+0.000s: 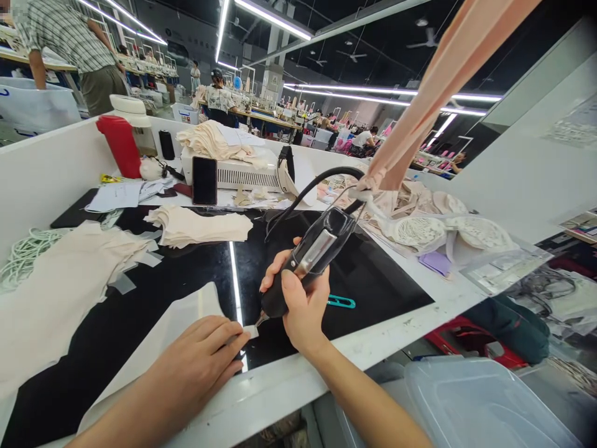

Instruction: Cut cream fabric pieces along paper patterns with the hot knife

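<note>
At lower centre of the frame, our right hand grips a black corded tool, fingers closed fully round its body, the tip down on a pale fabric sheet at the near edge of the glossy black tabletop. Our left hand lies flat and open on that sheet, fingertips pinning it just beside the tip, grasping nothing. Teal snips lie just right of the tool. Stacked cream pieces sit mid-left, lace cups to the right, and a peach strap hangs at upper right.
</note>
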Demonstrator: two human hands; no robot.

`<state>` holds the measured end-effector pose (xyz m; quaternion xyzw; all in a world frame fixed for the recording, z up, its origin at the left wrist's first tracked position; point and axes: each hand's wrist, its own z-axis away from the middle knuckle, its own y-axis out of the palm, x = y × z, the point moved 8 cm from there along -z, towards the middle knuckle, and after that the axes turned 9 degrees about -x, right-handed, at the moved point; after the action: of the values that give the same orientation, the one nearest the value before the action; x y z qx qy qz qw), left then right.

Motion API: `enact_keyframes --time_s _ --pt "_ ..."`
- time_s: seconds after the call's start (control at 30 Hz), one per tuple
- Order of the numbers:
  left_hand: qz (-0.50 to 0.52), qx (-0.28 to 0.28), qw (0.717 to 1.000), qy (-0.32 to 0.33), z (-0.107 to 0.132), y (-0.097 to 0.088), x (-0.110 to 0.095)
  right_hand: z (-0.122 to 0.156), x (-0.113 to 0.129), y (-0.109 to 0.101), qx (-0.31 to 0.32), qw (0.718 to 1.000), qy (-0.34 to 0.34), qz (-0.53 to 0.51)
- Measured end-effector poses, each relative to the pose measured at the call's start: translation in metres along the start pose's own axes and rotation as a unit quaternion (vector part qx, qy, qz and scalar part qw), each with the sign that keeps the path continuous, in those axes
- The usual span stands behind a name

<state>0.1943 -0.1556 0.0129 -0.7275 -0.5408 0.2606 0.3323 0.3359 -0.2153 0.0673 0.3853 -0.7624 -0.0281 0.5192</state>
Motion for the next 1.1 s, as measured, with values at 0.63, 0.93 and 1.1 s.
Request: enact_keyframes --time_s 0.63,0.93,1.1 --pt "0.013 0.003 1.0 -0.011 -0.001 -0.002 0.0 0.009 0.004 -0.007 -0.007 1.0 0.011 0.014" --pt "0.044 0.014 0.998 -0.034 -0.001 -0.006 0.008 0.01 0.009 -0.013 -0.019 0.999 -0.002 0.032" --pt "0.056 0.032 0.996 -0.065 0.005 -0.001 0.015 0.01 0.012 -0.015 -0.02 0.999 -0.004 0.047"
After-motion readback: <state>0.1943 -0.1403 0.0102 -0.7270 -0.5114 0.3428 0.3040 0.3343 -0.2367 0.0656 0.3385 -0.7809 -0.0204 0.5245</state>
